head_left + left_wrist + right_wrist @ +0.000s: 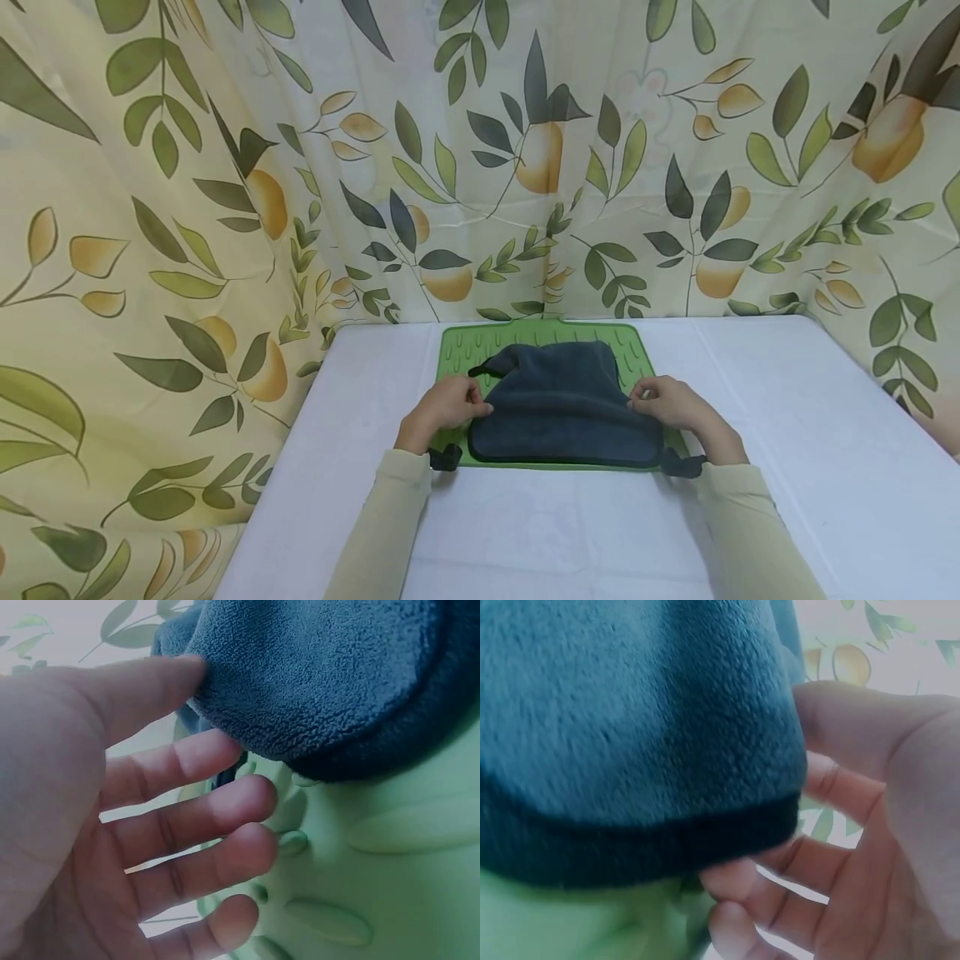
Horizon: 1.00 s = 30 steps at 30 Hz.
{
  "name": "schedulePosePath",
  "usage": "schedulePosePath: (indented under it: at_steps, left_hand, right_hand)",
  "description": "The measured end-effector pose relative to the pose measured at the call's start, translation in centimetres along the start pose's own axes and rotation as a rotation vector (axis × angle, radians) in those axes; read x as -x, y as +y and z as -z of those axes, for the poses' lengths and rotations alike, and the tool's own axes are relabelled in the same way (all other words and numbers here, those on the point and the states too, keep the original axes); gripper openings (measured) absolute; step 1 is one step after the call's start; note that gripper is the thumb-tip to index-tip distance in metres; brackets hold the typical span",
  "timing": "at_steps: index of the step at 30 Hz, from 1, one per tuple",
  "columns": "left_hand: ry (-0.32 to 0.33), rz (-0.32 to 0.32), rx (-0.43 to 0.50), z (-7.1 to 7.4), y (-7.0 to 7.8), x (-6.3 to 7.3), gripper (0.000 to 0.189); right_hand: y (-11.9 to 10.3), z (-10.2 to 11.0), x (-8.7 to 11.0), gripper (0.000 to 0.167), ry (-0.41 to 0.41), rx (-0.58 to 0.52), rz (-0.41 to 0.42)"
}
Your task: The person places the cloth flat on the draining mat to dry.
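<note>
A dark blue plush towel (562, 400) with a black bound edge lies partly folded over a green ridged mat (637, 342). My left hand (450, 404) pinches the towel's left edge between thumb and index finger. In the left wrist view the other fingers of that hand (180, 802) are spread over the mat, off the cloth. My right hand (675, 404) pinches the right edge of the towel. In the right wrist view, the thumb of that hand (855, 750) lies against the towel (667, 712), with fingertips partly hidden behind its edge.
The mat lies on a table with a white cover (787, 417). Behind and to the left hangs a curtain (322, 167) with a leaf and fruit print, meeting the table's back edge. Dark wrist straps (446, 457) show near both cuffs.
</note>
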State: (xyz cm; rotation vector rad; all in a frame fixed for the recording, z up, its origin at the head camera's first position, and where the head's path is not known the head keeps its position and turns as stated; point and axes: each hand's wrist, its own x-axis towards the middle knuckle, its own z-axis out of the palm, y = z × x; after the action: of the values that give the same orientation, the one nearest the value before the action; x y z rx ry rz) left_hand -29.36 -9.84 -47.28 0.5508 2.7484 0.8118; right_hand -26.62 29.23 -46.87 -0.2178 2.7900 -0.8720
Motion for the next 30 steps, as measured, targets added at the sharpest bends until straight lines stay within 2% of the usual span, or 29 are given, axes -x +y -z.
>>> schedulePosePath:
  at_steps: [4,14,18,24,30]
  left_hand:
    - [0.037,0.006,0.022,0.0,-0.2,-0.1,0.028]
    - [0.221,0.038,0.067,1.0,-0.2,-0.1,0.021]
    - [0.276,0.056,0.057,1.2,-0.5,-0.4,0.021]
    - [0.296,0.047,0.023,1.2,-0.8,-2.4,0.015]
    - [0.251,0.092,0.003,1.5,-1.1,-4.5,0.018]
  right_hand:
    - [0.4,0.3,-0.1,0.026,0.015,-0.002,0.007]
    - [-0.1,1.1,0.0,0.025,0.142,-0.075,0.049]
    - [-0.6,1.3,-0.5,0.024,0.148,-0.098,0.068]
    - [-1.3,2.3,-2.5,0.023,0.087,-0.092,0.088]
    - [-0.6,2.9,-5.0,0.028,-0.068,-0.13,0.057]
